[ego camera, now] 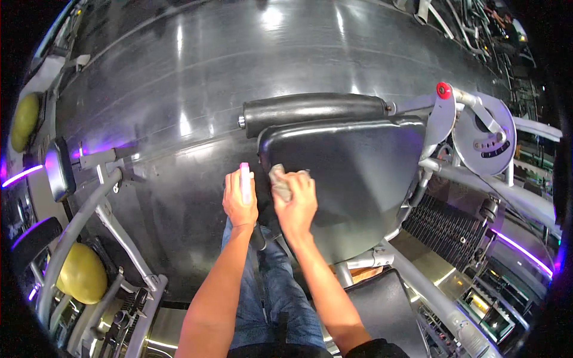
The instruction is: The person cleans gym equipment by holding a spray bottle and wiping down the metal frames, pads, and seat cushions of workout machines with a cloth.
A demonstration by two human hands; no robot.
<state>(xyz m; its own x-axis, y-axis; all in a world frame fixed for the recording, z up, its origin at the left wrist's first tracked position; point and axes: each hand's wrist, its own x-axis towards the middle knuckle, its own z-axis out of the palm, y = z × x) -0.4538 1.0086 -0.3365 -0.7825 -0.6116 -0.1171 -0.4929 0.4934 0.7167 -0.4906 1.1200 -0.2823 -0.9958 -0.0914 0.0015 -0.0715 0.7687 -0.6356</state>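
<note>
My left hand (237,203) is closed around what looks like a spray bottle, whose white and pink spray head (245,183) shows above the fingers. The rest of the bottle is hidden by the hand. In my right hand (297,206) is a crumpled greyish cloth (280,182), held at the left edge of a black padded gym-machine seat (344,179). Whether the cloth presses on the pad I cannot tell. A black foam roller (313,109) runs along the seat's far edge.
On the right stand the machine's grey cam plate (485,143), a red-capped pivot (443,90) and a weight stack (441,219). A black backrest pad (385,313) is near my right arm. Another machine's grey frame (127,239) and a yellow exercise ball (85,273) occupy the left.
</note>
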